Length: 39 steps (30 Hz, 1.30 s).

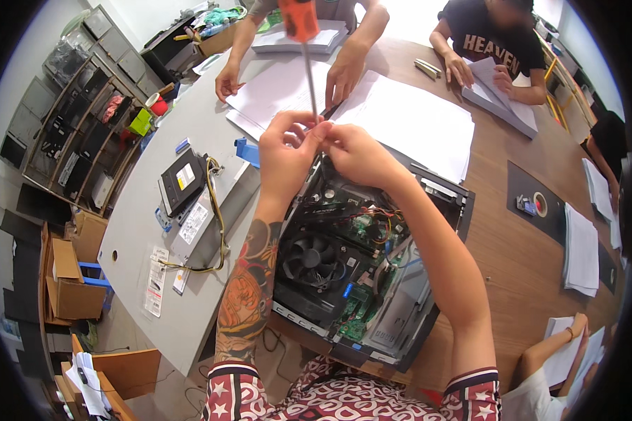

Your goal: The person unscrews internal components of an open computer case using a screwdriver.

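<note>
A screwdriver with an orange handle stands upright above my hands, its shaft running down to my fingertips. My left hand is closed, thumb and fingers pinched at the low end of the shaft. Against it, my right hand is pinched shut; whatever lies between its fingertips is hidden. Both hands are over the far edge of an opened desktop computer case. Inside it show a black cooling fan, a green circuit board and coloured wires.
Left of the case lie a power supply with cables and an optical drive. Across the table, a person's hands rest at loose white sheets. Another person handles a paper stack. A tape roll sits at right.
</note>
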Motion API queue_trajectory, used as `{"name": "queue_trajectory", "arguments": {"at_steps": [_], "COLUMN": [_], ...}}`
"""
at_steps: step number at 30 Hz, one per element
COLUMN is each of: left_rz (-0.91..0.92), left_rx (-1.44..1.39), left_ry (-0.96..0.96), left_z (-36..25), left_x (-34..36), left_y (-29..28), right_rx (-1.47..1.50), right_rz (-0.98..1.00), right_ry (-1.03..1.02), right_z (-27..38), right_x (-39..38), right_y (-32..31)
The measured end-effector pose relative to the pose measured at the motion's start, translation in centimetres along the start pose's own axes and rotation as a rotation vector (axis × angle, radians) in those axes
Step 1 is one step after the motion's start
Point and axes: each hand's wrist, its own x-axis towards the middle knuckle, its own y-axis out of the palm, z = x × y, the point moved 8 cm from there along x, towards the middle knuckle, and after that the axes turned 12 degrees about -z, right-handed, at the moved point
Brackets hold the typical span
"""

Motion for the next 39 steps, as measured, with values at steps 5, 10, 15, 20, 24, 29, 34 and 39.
{"name": "queue_trajectory", "arguments": {"at_steps": [5,10,15,20,24,29,34,39], "left_rz": [-0.015,0.007,-0.018,0.038,0.016,0.034,0.036,0.025], "left_rx": [0.021,-0.045,-0.213,-0.299,-0.259,-0.271,-0.28,-0.267], "left_ry": [-0.006,-0.08,-0.074,-0.187,-0.119,-0.11,-0.143,-0.08], "left_z": [0.1,0.4,0.6,0.3,-0.1,-0.2,-0.1,-0.2], "left_x": [-0.1,-0.2,0.0,-0.3,-0.2,-0.2,-0.2,-0.1], "left_y": [-0.6,-0.1,-0.6,-0.2,-0.4,0.2,0.0,0.1], "right_rx": [0.053,0.058,0.12,0.094,0.06,0.09,0.142,0.144], "right_rz": [-0.12,-0.119,-0.004,0.068,0.046,0.014,0.035,0.016], "right_ry": [-0.02,0.003,0.048,0.053,0.036,0.058,0.077,0.096], "right_z": [0.2,0.0,0.0,-0.6,0.3,0.1,-0.3,-0.1], "right_x": [0.0,-0.3,-0.5,-0.2,-0.3,-0.2,-0.2,-0.2], "right_y": [0.2,0.3,1.3,1.6,1.3,0.7,0.9,0.3]}}
